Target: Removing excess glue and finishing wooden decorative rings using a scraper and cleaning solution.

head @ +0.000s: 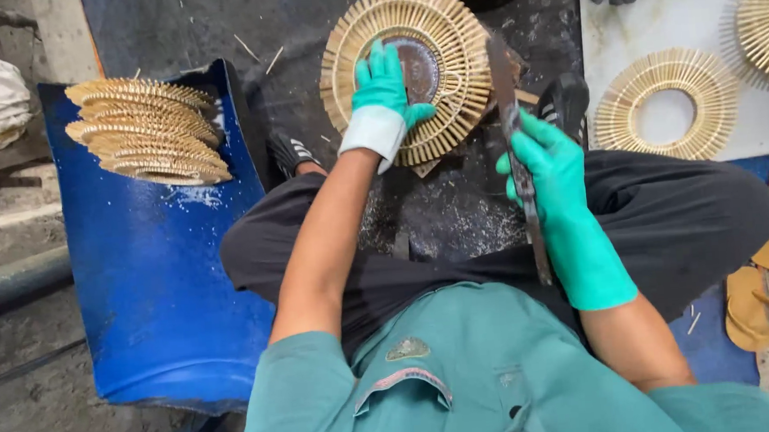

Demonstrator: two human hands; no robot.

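Closest to the camera was the person's teal shirt [468, 373], seen from above, with dark trousers [673, 214] covering crossed legs beyond it. Both hands wore bright green rubber gloves.

The left hand [384, 85] reached forward with its fingers spread flat, pressing down on a round wheel of thin bamboo sticks [406, 70]. That wheel lay on a dark work surface [190, 22] straight ahead of the person, its sticks fanning outward from a dark open centre. The palm covered the near-left part of the ring, and the fingertips reached toward the centre hole. The hand was not closed around anything; it only held the wheel down.

The right hand [548, 173] was wrapped firmly around the handle of a long, dark, worn blade [512, 135]. The blade pointed away from the body, and its far end lay along the right edge of the bamboo wheel, touching or just beside the stick tips; which of the two could not be told.

To the left, a stack of similar bamboo rings [148, 129] sat on a curved blue plastic sheet [155, 286]. To the right, another bamboo ring [665, 106] with an open centre rested on a pale board [704, 13]. A pair of tan sandals [768, 288] lay on the ground at the far right.
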